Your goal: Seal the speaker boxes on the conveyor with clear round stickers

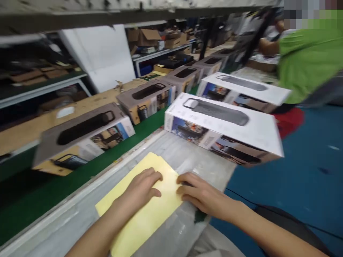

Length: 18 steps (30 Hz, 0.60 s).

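Note:
A pale yellow sheet [144, 214] lies on the grey worktop [187, 153] in front of me. My left hand [140, 191] rests on top of the sheet, fingers curled loosely and pressing down. My right hand [203, 196] lies at the sheet's right edge, fingers stretched toward the left hand and touching the edge. Neither hand grips anything that I can make out. Just beyond the sheet stands a white speaker box [222, 128], lying flat on the worktop.
A green conveyor belt [53, 196] carries a row of grey speaker boxes [83, 139] along the left. A second white box [243, 91] lies farther back. A person in a green shirt [308, 60] stands at the right, over blue floor [308, 171].

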Each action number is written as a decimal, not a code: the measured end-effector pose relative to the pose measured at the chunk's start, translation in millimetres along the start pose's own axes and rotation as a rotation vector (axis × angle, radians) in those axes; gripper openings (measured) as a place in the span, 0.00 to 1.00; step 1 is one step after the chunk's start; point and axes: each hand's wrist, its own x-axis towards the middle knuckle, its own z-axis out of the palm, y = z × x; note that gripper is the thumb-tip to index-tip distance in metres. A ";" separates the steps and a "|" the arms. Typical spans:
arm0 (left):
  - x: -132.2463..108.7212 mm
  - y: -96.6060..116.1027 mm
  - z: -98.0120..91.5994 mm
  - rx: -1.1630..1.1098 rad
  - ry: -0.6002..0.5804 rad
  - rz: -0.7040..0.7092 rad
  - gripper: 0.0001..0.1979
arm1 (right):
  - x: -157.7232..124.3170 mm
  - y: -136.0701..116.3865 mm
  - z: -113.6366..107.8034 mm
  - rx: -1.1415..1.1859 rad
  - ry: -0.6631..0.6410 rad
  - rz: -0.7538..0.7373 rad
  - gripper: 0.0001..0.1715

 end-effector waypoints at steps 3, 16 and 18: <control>-0.5 -0.5 4.9 0.089 0.006 0.030 0.15 | 1.4 7.1 -5.8 0.360 0.065 0.196 0.10; -5.1 -77.2 -149.6 0.065 0.824 -0.201 0.15 | 123.3 16.1 -33.0 0.592 0.277 0.311 0.18; -0.7 -121.3 -199.5 0.235 0.954 -0.434 0.19 | 147.3 10.7 -32.3 0.621 0.214 0.229 0.20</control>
